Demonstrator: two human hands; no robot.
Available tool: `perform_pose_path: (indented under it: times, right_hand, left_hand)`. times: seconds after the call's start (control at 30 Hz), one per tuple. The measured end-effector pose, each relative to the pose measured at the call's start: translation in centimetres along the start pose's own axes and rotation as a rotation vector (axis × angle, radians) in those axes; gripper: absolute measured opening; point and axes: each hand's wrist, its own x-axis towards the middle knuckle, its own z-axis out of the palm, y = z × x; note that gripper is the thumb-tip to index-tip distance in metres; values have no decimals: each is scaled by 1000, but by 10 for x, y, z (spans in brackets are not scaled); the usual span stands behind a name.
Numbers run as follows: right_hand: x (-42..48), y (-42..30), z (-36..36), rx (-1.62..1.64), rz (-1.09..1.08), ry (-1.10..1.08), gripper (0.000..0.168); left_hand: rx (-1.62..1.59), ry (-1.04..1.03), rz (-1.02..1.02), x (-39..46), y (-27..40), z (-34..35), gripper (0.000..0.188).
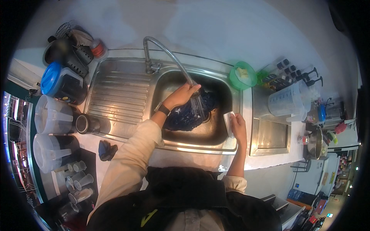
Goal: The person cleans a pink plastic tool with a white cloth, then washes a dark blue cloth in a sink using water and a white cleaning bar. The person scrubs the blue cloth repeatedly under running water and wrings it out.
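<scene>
My left hand (pixel 180 96) grips the spray head of a flexible metal faucet hose (pixel 170 55), and water streams down from it. Beneath the spray a wet dark blue cloth (pixel 185 118) lies bunched in the stainless steel sink basin (pixel 214 138), partly over the drain. At the basin's right side my right hand (pixel 239 127) holds a thin white rectangular object (pixel 228 124) upright between thumb and fingers; what it is, I cannot tell.
Left of the basin is a ribbed drainboard (pixel 118 95) with a dark metal cup (pixel 83 123) by its edge. Lidded plastic pitchers (pixel 52 115) line the left. A green bowl (pixel 242 75) with a sponge stands behind right, near pump bottles and a measuring jug (pixel 284 99). A dark cloth (pixel 107 150) lies on the counter.
</scene>
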Motion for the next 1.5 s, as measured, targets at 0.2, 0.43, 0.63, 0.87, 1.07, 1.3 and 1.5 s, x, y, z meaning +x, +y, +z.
perform_pose_path:
  times: [0.2,0.43,0.63,0.87,1.07,1.3,1.5]
  right_hand:
    - [3,6,2,-50,-57,51,25]
    - [2,3,1,-8,-12,43,25]
    - [5,3,9,-91,-44,27,24]
    - [15,1,36,-168,-62,-36,26]
    - [32,21,61,-440,-277,-14,34]
    - [76,18,127,-774,-203,147,45]
    - [78,73,223,-953,-301,-239,37]
  left_hand:
    - [-10,41,6,10,-11,2,56]
    - [23,76,-21,2,-9,6,57]
    - [19,105,-22,-3,-15,2,59]
    - [-5,107,-38,2,-17,7,58]
    - [144,209,12,-12,-52,-2,54]
    - [675,1122,108,-88,-25,33,50]
    - [786,131,-201,-116,-103,97,59]
